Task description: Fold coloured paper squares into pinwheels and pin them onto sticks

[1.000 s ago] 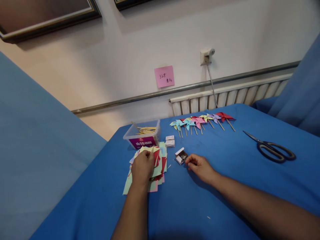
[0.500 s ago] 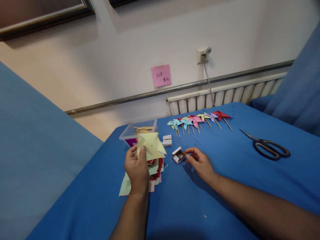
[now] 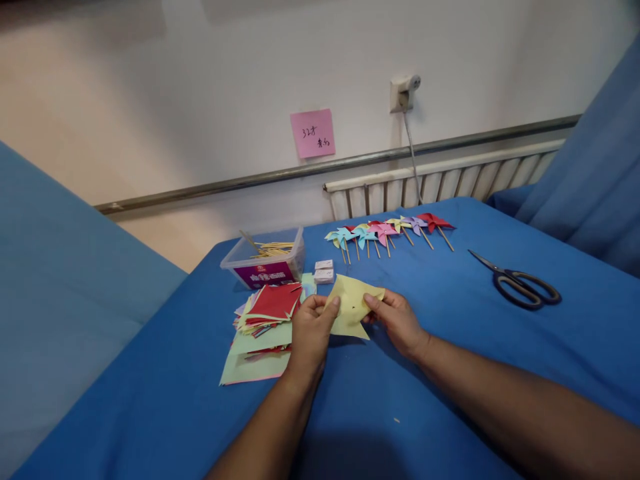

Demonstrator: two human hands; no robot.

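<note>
A pale yellow paper square [image 3: 350, 313] with cut corners and a small dark spot at its middle is held up over the blue table. My left hand [image 3: 311, 333] pinches its left edge, thumb on top. At the right corner, my right hand [image 3: 397, 323] grips the paper between thumb and fingers. Whether the right fingers also hold something small is hidden. Left of my left hand lies a stack of cut paper squares [image 3: 275, 303], red uppermost, on larger pale green sheets [image 3: 250, 367].
Behind the stack stands a clear plastic box [image 3: 270, 273] of wooden sticks. Two small white boxes [image 3: 324, 272] sit beside it. Several finished paper pinwheels [image 3: 383, 232] lie along the back. Black-handled scissors [image 3: 523, 287] rest at the right. A radiator [image 3: 450, 177] lines the wall.
My left hand has brought the yellow paper down and right. My right hand has left the small open box of metal pieces and taken hold of the paper, which now hides that box.
</note>
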